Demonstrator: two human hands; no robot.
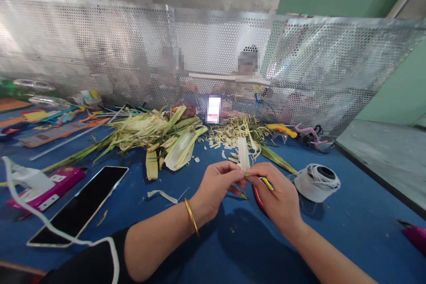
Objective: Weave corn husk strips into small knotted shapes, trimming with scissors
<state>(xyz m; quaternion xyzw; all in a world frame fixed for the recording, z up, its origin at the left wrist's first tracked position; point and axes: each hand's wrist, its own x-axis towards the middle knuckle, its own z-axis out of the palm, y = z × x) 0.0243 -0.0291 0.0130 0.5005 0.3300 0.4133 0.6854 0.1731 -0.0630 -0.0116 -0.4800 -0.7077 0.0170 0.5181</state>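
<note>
My left hand (214, 186) and my right hand (278, 195) meet over the blue table (349, 222), both pinching a pale strip of leaf (243, 153) that stands up between the fingertips. The right hand also holds a tool with a yellow and red handle (262, 188), partly hidden under the fingers. A gold bangle sits on my left wrist. A spool of white thread (317, 182) lies just right of the right hand.
A heap of green and pale leaves (156, 135) and shredded scraps (238, 131) lies beyond the hands. A dark phone (81, 204) and a pink case (49, 186) lie at the left. A perforated metal screen (299, 62) closes the far side; people sit behind it.
</note>
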